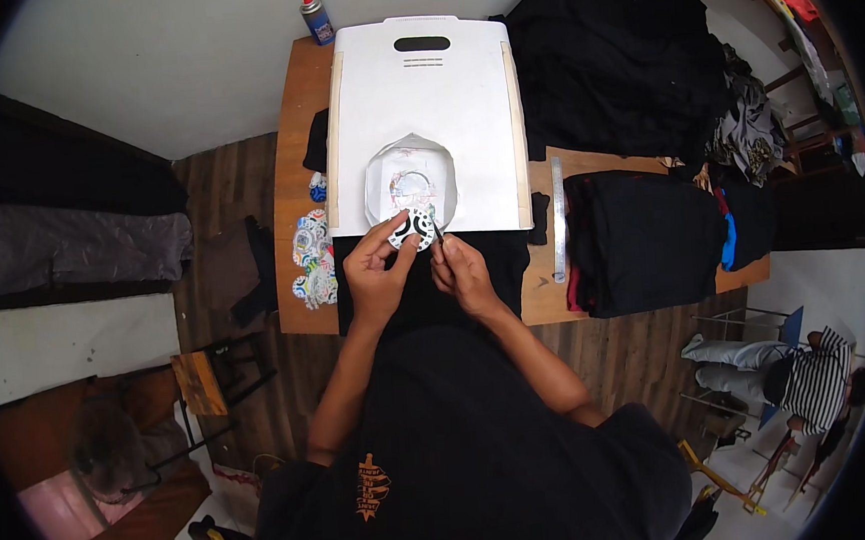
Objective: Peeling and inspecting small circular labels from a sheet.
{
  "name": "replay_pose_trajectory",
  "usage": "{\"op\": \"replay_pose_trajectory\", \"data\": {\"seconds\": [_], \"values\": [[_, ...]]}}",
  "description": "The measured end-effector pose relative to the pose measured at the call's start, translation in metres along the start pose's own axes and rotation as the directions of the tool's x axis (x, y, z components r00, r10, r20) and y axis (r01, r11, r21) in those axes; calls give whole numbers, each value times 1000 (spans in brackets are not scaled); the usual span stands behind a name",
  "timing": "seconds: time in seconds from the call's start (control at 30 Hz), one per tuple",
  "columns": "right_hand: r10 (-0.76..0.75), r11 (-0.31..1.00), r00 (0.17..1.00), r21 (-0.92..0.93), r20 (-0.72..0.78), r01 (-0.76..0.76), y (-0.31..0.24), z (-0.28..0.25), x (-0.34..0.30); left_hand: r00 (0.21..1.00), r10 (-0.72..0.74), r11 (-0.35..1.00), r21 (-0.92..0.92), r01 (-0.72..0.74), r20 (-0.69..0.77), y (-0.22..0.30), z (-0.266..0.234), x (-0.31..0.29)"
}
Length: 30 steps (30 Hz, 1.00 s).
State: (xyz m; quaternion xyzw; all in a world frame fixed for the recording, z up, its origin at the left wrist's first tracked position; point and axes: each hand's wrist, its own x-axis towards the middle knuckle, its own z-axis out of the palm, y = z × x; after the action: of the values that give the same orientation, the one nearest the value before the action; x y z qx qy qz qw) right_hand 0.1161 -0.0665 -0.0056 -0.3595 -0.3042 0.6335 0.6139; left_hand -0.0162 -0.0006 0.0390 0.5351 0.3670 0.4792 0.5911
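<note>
My left hand (378, 276) pinches a round white piece with a black pattern (411, 228) at the near edge of a white board (421, 100). At the right rim of that piece, my right hand (466, 274) grips a slim dark tool (438, 229), too small to tell its kind. Just beyond the hands, the board has a many-sided opening (376, 179) with a pale inside, where a ring-shaped outline (411, 184) shows. Black cloth (434, 295) lies under the board's near edge, below my hands.
Colourful patterned round pieces (313, 236) lie left of the board. A spray can (317, 22) stands at the far left. To the right are a metal ruler (558, 231), stacked black garments (641, 240) and a black cloth heap (618, 56). A person in stripes (811, 379) stands far right.
</note>
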Motion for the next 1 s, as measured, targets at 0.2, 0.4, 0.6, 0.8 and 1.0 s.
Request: {"op": "replay_pose_trajectory", "data": {"seconds": [0.2,0.4,0.6,0.8,1.0], "values": [[2,1000,1000,-21,-6,-2,-1,3,-2,1000,-5,1000,14,5,-2,0,-3,-3],[5,1000,1000,5,-16,-5,1,5,-4,1000,2,1000,3,-2,-16,2,-5,-7],[-12,1000,1000,-1,9,12,4,3,-6,1000,0,1000,13,0,-15,3,-5,-7],[14,1000,1000,-7,-16,-14,-37,-42,-28,1000,-1,1000,17,1,-18,-6,58,-10],[2,1000,1000,10,-27,-2,-35,-53,-34,1000,-17,1000,-6,17,14,-7,68,-8]]}}
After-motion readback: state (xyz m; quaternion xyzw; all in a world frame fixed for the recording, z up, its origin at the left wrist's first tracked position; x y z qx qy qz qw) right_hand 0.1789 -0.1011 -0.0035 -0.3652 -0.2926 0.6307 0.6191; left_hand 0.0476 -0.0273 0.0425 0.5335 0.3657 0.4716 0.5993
